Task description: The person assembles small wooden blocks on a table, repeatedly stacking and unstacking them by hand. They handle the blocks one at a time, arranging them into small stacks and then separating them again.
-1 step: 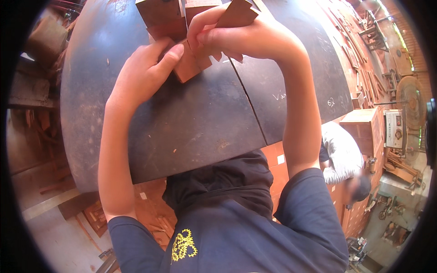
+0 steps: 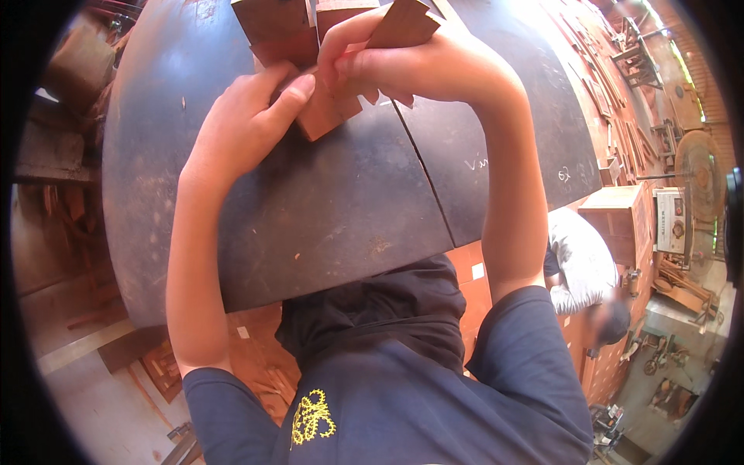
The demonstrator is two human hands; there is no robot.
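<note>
At the top of the dark table (image 2: 333, 209), my left hand (image 2: 248, 120) is closed on a reddish-brown wooden block (image 2: 329, 116), its thumb laid along the top. My right hand (image 2: 387, 62) bends in from the right, fingers curled down over the same block's far side. A flat brown wood piece (image 2: 403, 25) with an angled end sits in the gap between its thumb and forefinger. Larger dark-brown wooden blocks (image 2: 275, 31) stand just beyond my hands. My fingers hide much of the block and where the pieces meet.
A dark seam (image 2: 422, 167) crosses the tabletop, with chalk marks to its right. Past the right edge, a person in a grey shirt (image 2: 581, 260) bends beside a wooden box (image 2: 616, 217). Long wood strips (image 2: 593, 85) and a round standing fan (image 2: 697, 174) are farther right.
</note>
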